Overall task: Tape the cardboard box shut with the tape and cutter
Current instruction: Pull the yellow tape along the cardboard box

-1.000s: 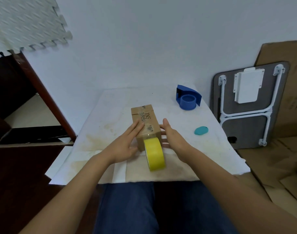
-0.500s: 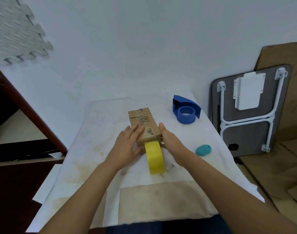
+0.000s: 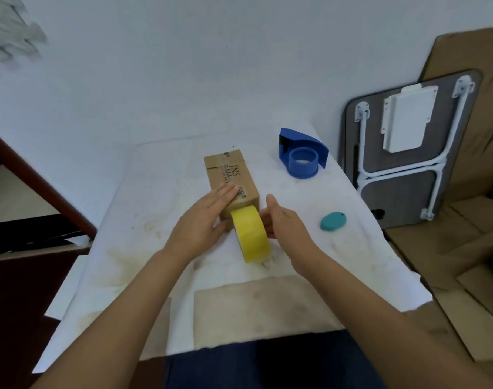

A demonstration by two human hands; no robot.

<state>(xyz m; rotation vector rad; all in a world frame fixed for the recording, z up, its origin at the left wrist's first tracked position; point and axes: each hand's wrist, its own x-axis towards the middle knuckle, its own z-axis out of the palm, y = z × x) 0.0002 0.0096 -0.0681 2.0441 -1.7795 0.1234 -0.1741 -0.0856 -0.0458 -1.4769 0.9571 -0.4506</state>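
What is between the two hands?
In the head view, the yellow tape roll stands on edge between the left hand and right hand, against the cardboard box.

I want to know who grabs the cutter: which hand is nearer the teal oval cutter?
Right. The right hand sits just left of the cutter; the left hand is beyond the tape roll, farther away.

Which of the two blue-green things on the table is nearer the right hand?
The small teal oval cutter, lying just right of the right hand. The other, the dark blue tape dispenser, sits farther back near the wall.
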